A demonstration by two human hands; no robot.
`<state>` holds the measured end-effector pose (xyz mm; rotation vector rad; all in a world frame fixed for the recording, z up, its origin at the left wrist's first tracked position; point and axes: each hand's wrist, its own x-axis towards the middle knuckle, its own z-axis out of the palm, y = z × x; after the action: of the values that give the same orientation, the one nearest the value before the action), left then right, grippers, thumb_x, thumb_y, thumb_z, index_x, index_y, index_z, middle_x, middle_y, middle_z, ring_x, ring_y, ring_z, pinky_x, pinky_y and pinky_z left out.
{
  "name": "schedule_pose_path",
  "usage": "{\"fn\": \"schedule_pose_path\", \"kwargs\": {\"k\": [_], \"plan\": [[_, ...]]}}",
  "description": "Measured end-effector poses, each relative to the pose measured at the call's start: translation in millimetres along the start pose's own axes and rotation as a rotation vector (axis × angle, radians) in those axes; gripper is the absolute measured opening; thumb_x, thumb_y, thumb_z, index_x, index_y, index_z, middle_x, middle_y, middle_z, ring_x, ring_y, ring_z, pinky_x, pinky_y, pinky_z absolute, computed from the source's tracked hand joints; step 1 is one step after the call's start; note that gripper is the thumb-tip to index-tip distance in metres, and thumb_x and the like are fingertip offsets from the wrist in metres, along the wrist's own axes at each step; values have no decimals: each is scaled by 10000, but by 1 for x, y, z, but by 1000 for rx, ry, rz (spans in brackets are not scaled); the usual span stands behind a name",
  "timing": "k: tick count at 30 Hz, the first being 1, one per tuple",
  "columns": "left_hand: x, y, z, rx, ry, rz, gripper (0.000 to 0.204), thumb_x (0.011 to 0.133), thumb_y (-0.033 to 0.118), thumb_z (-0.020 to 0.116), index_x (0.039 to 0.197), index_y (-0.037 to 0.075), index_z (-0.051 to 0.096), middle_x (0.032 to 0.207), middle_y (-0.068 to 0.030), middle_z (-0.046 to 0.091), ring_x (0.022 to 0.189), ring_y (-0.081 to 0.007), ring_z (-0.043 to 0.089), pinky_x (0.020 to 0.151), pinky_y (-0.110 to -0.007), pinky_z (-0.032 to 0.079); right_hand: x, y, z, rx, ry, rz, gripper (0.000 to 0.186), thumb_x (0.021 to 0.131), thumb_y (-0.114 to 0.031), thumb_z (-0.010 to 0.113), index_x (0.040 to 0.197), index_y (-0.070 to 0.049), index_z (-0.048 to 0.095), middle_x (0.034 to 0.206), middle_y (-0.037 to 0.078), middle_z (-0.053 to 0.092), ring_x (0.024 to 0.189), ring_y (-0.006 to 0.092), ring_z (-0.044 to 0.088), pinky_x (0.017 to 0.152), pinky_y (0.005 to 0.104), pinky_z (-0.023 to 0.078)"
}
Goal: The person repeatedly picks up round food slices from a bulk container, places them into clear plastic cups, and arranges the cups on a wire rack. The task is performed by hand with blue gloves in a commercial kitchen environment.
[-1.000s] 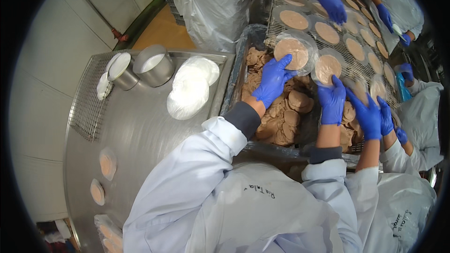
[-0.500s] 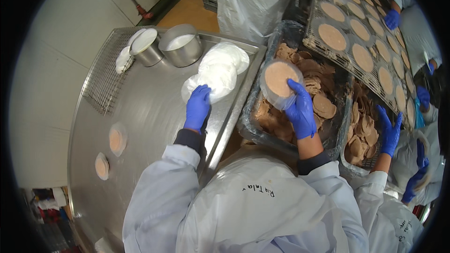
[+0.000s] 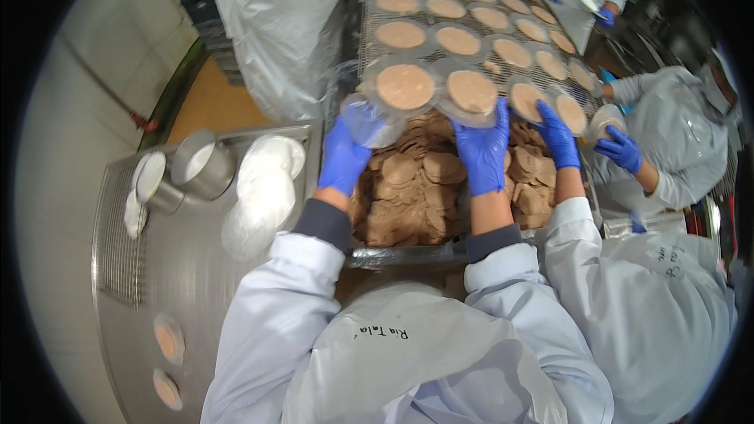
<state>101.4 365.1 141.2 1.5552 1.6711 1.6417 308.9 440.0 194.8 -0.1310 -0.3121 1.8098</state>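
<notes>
Farthest to the left of the left hand, a wire rack [image 3: 118,255] lies along the rim of the steel table [image 3: 200,290]. Two pale patties [image 3: 168,339] on clear film lie on that table, one beyond the other, below and left of the same hand. Farther up, a tilted steel pot [image 3: 162,188] touches an upright steel pot [image 3: 203,163]. Nearer, just left of the wrist, spreads an overlapping pile of white film discs [image 3: 265,184].

The left hand [image 3: 345,151], in a blue glove, holds a clear film disc [image 3: 377,122] at its left edge; the fingers are blurred behind the film, so their exact grip cannot be told. Between the two hands, and lower, a tub [image 3: 408,254] is heaped with brown patties [image 3: 412,196].

The right hand [image 3: 481,145], also gloved in blue, pinches the near edge of a film-backed pale patty [image 3: 472,92], thumb up along its right side, other fingers hidden underneath. This patty is just above the hand, at the near end of a wire-mesh surface [image 3: 487,41] carrying rows of similar rounds. Just right, a co-worker's gloved hand [image 3: 558,140] reaches to another patty [image 3: 528,100].
</notes>
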Motion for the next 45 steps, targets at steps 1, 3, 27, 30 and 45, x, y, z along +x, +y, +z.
{"fn": "schedule_pose_path", "kwargs": {"k": [1,3,27,30,45], "plan": [[12,-12,24,-199,-48,-16,362,884,174,469,1198,-1,430,1169,-118,501,1051,-239,503,896,-333,418,6,-3,-5,-32,56,8,484,849,-249,514,1244,-14,362,1264,166,409,1160,322,399,984,498,314],[28,-10,58,-325,-179,-46,429,892,235,439,1246,1,378,1246,-138,438,1105,-255,465,919,-362,400,16,-2,-20,-95,171,11,461,855,-186,494,1251,2,349,1256,167,413,1153,306,409,984,462,332],[-12,9,16,-1626,-152,-709,528,868,345,492,1238,-12,370,1226,-190,442,1112,-295,465,948,-440,386,-27,-19,44,-175,136,106,583,785,-284,559,1269,-56,328,1350,192,272,1229,325,314,976,508,256],[29,34,24,-1562,-186,-563,593,843,412,515,1237,-6,366,1217,-188,448,1105,-288,469,944,-434,389,-21,-27,67,-38,251,137,736,780,-298,573,1347,-50,176,1366,199,240,1278,341,231,1021,515,197],[-101,16,-74,-1458,177,-555,422,845,172,551,1189,-27,408,1133,-149,506,1022,-219,528,885,-329,444,-5,-2,-42,-648,95,344,513,820,-91,376,1294,60,249,1356,203,276,1262,339,250,1045,481,207]]}}
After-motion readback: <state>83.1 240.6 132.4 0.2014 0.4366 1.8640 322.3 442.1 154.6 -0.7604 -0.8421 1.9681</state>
